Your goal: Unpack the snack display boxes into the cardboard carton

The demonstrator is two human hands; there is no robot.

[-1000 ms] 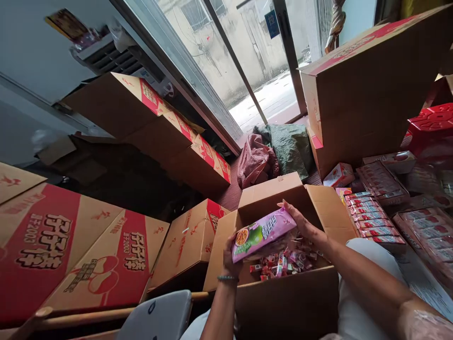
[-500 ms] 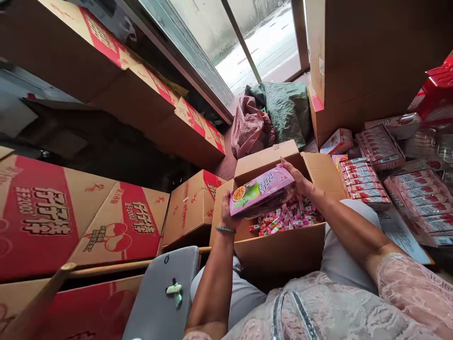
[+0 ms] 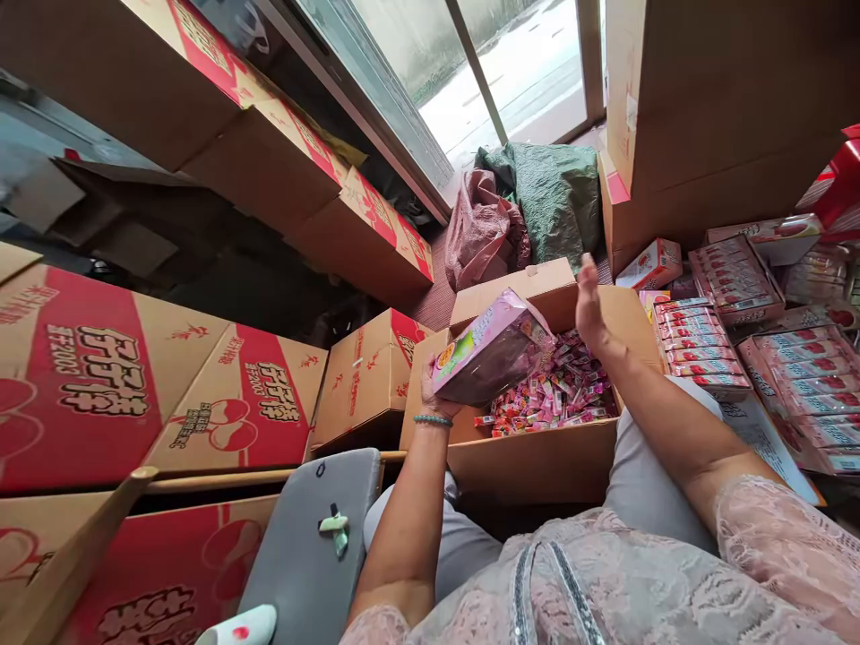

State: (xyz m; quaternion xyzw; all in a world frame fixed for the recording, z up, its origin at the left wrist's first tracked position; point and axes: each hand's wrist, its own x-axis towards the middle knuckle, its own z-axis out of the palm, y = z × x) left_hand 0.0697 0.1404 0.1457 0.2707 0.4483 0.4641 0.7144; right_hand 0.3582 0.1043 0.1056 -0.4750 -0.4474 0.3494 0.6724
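My left hand [image 3: 434, 391] grips the near-left end of a purple candy box [image 3: 494, 345], which is tilted above an open carton. Fruit pictures show on the box's upper face, and clear film covers its side. My right hand [image 3: 589, 309] is off the box, to its right, raised with the fingers stretched out and nothing in it. Below, the open cardboard carton [image 3: 537, 461] holds a heap of small wrapped candies [image 3: 557, 385] in pink, purple and red. Part of the heap is hidden by the purple box.
Packed candy trays [image 3: 699, 345] lie at the right, beside a tall cardboard box [image 3: 726, 98]. Red-and-tan cartons [image 3: 100, 376] line the left. A grey stool [image 3: 309, 537] stands near my left arm. Pink [image 3: 484, 233] and green sacks [image 3: 554, 197] sit ahead by the glass door.
My right hand has let go of the purple candy box and moved up and right, opening. The box has tipped in my left hand, showing more of its film side.
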